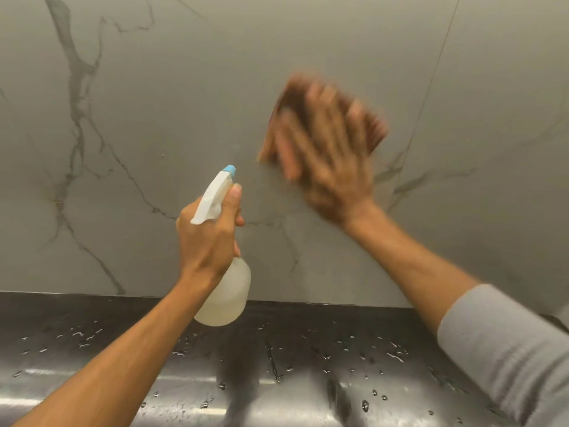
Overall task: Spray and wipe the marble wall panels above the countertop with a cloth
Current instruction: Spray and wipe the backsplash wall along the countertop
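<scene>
Head view, one frame.

Surface: the wall (215, 87) is grey marble with pale and dark veins (77, 87), heaviest at the left. A thin seam (431, 87) runs down the right side, slanted in this wide-angle view, and divides two panels. The wall's lower edge meets the counter (123, 318) along a dark line. The counter is dark and glossy, with droplets (394, 355) scattered across it and streaks of reflected light near the bottom edge. I see a few small specks on the wall just left of the cloth, and I cannot tell whether they are spray.

Left hand (209, 235): its fingers are curled round the neck of the bottle (228, 297), and the thumb lies up along the side of the white sprayer head. The blue nozzle (230, 170) points at the wall. I cannot tell whether a finger is on the trigger. The bottle body is translucent, hangs below the hand and is held clear of the counter.

Right hand (329, 155): it is blurred. Its fingers are spread and roughly straight, laid flat over the cloth (286, 100) and pressing it to the wall. The cloth is orange-brown, and its edges show above and to the left of the fingers. It sits mid-height on the left panel, up and to the right of the nozzle and well left of the seam.

A grey sleeve (505, 349) is pushed up the right forearm. The left forearm is bare.
</scene>
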